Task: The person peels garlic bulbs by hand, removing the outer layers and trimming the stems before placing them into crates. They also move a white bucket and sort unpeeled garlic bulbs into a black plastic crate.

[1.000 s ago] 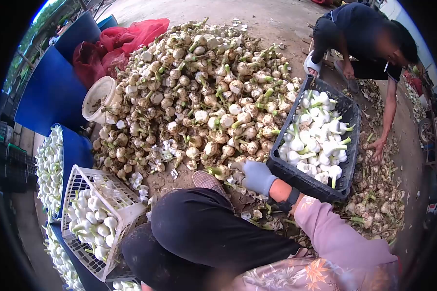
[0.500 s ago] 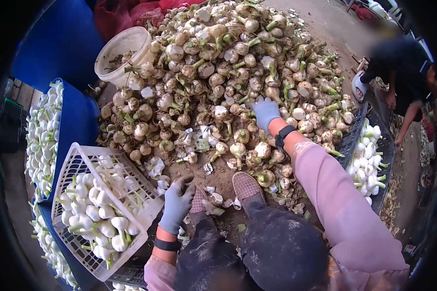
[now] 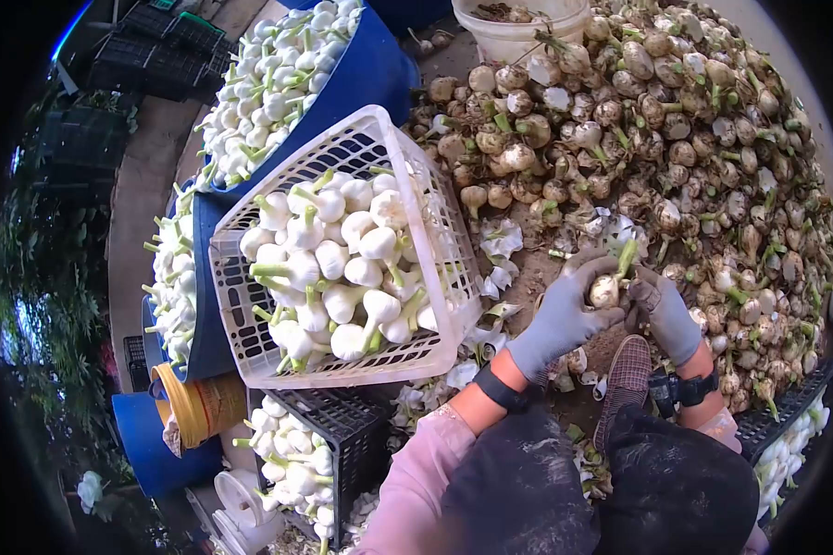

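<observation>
Between my hands is a garlic bulb (image 3: 605, 292) with its short green stem pointing up. My left hand (image 3: 565, 316), in a grey glove with soiled fingertips, is closed around the bulb from the left. From the right, my right hand (image 3: 673, 319), gloved the same way, has its fingers closed against the bulb's side; its fingertips are partly hidden. Beyond them spreads a big heap of unpeeled garlic (image 3: 620, 120), brown and dirty. Left of my hands, a white plastic crate (image 3: 435, 250) tilts toward me, holding peeled white garlic bulbs (image 3: 342, 268).
Blue tubs (image 3: 379, 83) filled with white garlic stand on the left. A black crate (image 3: 361, 435) of garlic sits beneath the white one. A white bucket (image 3: 518, 35) stands behind, a yellow bucket (image 3: 208, 407) lower left. Another black crate (image 3: 796, 407) is at right. Peeled skins (image 3: 502, 242) litter the ground.
My view has swung left. My right hand has come back from the heap, and both hands now meet at a garlic bulb. My left hand was empty before.
</observation>
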The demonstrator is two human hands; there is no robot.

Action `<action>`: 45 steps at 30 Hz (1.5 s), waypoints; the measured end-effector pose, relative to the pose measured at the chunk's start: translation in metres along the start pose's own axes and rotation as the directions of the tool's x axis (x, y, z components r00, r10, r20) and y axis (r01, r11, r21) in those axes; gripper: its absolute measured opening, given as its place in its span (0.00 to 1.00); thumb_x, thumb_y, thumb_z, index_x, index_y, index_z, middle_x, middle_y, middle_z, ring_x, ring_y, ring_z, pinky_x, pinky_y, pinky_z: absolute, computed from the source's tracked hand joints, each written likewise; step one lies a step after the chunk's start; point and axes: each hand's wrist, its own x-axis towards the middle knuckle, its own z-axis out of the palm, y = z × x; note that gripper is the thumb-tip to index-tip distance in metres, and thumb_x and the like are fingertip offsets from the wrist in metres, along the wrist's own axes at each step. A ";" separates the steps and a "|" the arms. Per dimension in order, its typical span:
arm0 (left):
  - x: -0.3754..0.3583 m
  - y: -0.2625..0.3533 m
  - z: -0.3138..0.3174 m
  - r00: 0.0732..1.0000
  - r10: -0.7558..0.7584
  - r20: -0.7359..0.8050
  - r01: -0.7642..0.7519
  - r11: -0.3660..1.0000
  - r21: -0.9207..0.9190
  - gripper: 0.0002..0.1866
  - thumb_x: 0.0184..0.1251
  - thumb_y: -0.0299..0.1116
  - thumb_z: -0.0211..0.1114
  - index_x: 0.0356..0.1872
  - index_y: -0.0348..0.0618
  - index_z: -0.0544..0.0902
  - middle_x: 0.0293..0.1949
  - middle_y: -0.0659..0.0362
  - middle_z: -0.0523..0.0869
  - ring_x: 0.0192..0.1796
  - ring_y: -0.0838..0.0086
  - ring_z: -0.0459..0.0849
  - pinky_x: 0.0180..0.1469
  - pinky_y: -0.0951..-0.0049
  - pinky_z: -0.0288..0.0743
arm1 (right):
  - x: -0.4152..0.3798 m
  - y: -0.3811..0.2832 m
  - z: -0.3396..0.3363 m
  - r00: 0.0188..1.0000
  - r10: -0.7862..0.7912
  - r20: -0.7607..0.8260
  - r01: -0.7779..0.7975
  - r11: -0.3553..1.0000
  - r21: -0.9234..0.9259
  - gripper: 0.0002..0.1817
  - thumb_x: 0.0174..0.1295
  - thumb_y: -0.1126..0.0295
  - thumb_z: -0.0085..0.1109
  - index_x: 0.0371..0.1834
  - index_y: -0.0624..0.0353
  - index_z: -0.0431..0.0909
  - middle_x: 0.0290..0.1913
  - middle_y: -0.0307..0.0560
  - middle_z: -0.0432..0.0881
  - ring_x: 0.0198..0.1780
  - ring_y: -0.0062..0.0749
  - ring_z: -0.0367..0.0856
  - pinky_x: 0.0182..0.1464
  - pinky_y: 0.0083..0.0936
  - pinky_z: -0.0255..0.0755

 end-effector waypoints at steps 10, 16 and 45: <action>-0.021 0.006 -0.017 0.981 -0.190 0.044 0.194 0.922 -0.334 0.35 0.42 0.27 0.78 0.57 0.38 0.77 0.56 0.54 0.78 0.59 0.69 0.76 0.64 0.70 0.67 | -0.002 0.016 0.037 0.998 0.011 -0.066 -0.021 0.990 -0.141 0.12 0.69 0.68 0.53 0.41 0.68 0.77 0.27 0.42 0.79 0.27 0.20 0.75 0.27 0.23 0.69; -0.028 -0.015 -0.014 0.890 -0.435 0.136 0.303 0.341 -0.890 0.37 0.66 0.50 0.64 0.71 0.47 0.60 0.53 0.56 0.79 0.36 0.74 0.82 0.23 0.85 0.67 | 0.002 0.018 0.039 0.981 -0.191 -0.042 0.062 0.508 -0.859 0.12 0.60 0.68 0.57 0.42 0.65 0.80 0.36 0.64 0.81 0.38 0.56 0.81 0.37 0.36 0.74; -0.042 0.083 -0.051 0.893 -0.153 -0.424 -0.144 0.795 -0.589 0.19 0.74 0.44 0.54 0.54 0.40 0.76 0.61 0.45 0.75 0.63 0.47 0.74 0.64 0.50 0.71 | -0.018 0.039 0.054 0.812 0.432 0.394 0.241 0.367 -0.898 0.14 0.52 0.68 0.56 0.41 0.56 0.83 0.37 0.52 0.85 0.41 0.47 0.85 0.42 0.39 0.77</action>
